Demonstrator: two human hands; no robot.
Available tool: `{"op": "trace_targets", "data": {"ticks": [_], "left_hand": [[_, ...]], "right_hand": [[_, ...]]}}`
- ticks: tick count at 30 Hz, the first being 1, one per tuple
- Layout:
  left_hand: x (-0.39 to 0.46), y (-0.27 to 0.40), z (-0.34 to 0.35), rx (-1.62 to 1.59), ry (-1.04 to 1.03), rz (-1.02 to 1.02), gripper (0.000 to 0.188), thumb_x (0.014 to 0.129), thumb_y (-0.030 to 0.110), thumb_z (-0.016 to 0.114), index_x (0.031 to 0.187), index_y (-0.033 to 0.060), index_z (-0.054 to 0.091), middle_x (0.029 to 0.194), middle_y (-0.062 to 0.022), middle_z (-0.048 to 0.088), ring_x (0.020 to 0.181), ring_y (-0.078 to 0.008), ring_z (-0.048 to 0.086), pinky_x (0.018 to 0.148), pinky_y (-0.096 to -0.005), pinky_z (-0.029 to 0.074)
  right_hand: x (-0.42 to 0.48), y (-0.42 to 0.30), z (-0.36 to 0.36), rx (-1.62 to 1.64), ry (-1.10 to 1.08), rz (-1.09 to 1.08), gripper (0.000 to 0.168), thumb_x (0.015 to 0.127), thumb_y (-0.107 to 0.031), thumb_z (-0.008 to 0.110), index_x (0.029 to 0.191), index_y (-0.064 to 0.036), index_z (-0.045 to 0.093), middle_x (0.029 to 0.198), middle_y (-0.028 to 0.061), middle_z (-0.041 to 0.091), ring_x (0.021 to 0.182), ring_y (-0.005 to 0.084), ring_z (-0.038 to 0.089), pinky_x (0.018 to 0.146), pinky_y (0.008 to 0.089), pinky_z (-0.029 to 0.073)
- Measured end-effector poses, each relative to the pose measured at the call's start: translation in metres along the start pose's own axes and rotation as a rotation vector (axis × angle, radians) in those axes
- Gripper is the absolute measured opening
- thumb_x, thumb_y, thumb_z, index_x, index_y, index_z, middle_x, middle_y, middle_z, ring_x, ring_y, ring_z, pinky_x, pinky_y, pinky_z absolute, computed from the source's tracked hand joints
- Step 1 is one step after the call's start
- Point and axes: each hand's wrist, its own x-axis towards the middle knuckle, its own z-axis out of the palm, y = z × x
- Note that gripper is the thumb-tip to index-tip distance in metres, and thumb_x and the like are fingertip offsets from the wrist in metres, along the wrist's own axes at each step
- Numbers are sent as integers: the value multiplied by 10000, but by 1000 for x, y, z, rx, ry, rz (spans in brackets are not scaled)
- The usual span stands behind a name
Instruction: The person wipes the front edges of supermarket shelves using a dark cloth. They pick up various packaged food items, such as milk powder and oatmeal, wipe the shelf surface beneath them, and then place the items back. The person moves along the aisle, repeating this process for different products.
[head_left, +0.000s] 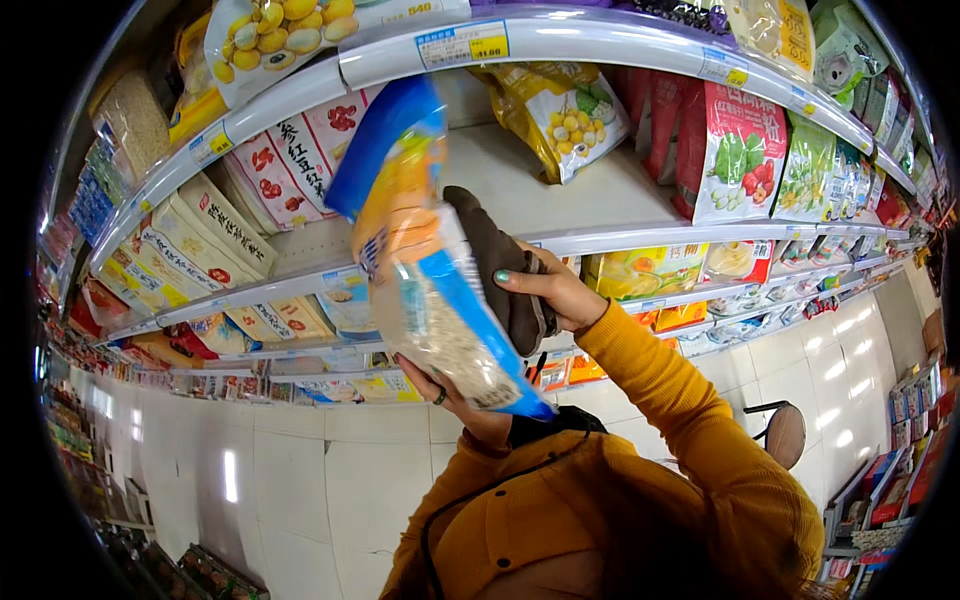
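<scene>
My left hand (444, 391) holds a blue and orange plastic bag of pale flakes, like oats (442, 330), from below and behind; a dark ring is on one finger. The bag stands tilted in front of the shelves, its blue top towards the upper left. My right hand (551, 289), with a green-painted thumbnail, grips a folded dark brown cloth or glove (499, 277). This brown piece lies against or close beside the bag's right side; whether they touch is hard to tell. Most of my left hand's fingers are hidden behind the bag.
A curved-looking white shelf edge (555, 46) runs above. Behind the bag, a shelf board (525, 180) bears a yellow pouch (566, 120), a pink pouch (739, 154) and white boxes (180, 247). A round-seated stool (786, 436) stands on the tiled floor at right.
</scene>
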Motion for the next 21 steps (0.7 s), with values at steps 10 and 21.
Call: {"op": "trace_targets", "data": {"ticks": [10,21], "left_hand": [[-2,-19,7,165,52,75,731,853,475,547,1423,196,185,1450,-245,101,1338,-422,152,1061,-513,217],[-1,-22,12,269,92,124,721,858,466,545,1421,192,189,1450,-240,103,1340,-416,150,1065,-505,215]], "right_hand": [[50,-61,-43,-379,245,-171,409,811,-117,633,1171,28,504,1040,110,614,912,166,609,819,279,489],[140,-150,-170,-1478,650,-604,527,829,-445,569,1068,24,581,1036,251,595,921,366,577,836,406,433]]}}
